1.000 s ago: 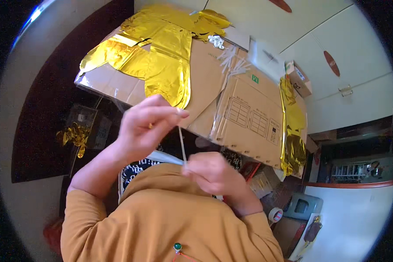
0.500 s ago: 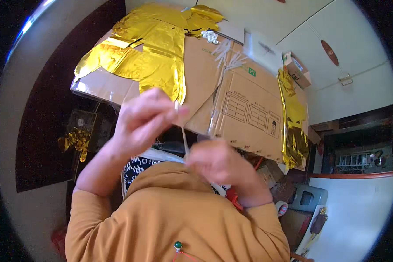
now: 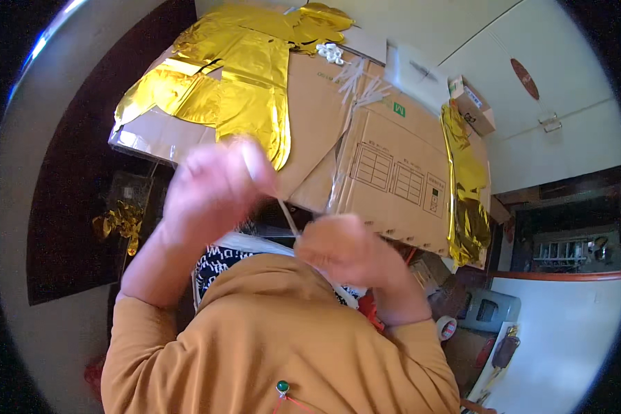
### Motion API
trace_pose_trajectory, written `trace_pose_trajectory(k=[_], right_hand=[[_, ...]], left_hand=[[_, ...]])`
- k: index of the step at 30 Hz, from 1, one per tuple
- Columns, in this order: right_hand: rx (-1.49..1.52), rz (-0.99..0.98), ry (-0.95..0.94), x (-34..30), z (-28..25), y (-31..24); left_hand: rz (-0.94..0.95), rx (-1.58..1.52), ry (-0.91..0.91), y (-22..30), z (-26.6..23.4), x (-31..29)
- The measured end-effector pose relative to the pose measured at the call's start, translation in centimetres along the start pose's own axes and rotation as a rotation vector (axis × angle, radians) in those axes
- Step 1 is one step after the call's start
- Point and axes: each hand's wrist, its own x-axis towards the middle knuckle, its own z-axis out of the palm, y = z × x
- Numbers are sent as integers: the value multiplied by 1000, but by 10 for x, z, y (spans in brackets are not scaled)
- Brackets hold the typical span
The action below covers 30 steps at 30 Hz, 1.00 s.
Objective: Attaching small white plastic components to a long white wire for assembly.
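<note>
A thin pale strip (image 3: 288,217) stretches slantwise between my two hands in front of my chest. My left hand (image 3: 214,190), smeared by motion, is closed at the strip's upper end. Lower and to the right, my right hand (image 3: 339,250) is closed around the other end; its fingertips are partly hidden. Past my hands, flat gold foil balloons (image 3: 252,103) lie on cardboard (image 3: 400,155). A bunch of thin translucent strips (image 3: 355,86) rests near the cardboard's far side, beside a small white bundle (image 3: 330,53).
More gold foil (image 3: 466,186) hangs over the cardboard's right edge. A small open carton (image 3: 472,105) stands at the far right. Gold scraps (image 3: 121,221) are low on the left. A grey plastic stool (image 3: 490,310) and a tape roll (image 3: 446,328) sit at the right.
My left hand has moved slightly left and turned, its back now more toward me. My right hand has stayed nearly in place, and the strip still runs between them.
</note>
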Motion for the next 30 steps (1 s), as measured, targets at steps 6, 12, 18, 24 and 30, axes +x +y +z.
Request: trace_pose_trajectory(k=[6, 12, 18, 24, 30], right_hand=[[9, 255, 342, 7, -25, 6], [-11, 87, 328, 17, -28, 4], [228, 217, 174, 3, 0, 6], [229, 283, 407, 7, -16, 39], [654, 176, 458, 9, -9, 14]], left_hand=[[-16, 221, -459, -13, 13, -15], [2, 524, -539, -29, 6, -13], [-105, 419, 209, -12, -3, 1], [-12, 279, -356, -21, 21, -20], [87, 695, -210, -54, -2, -13]])
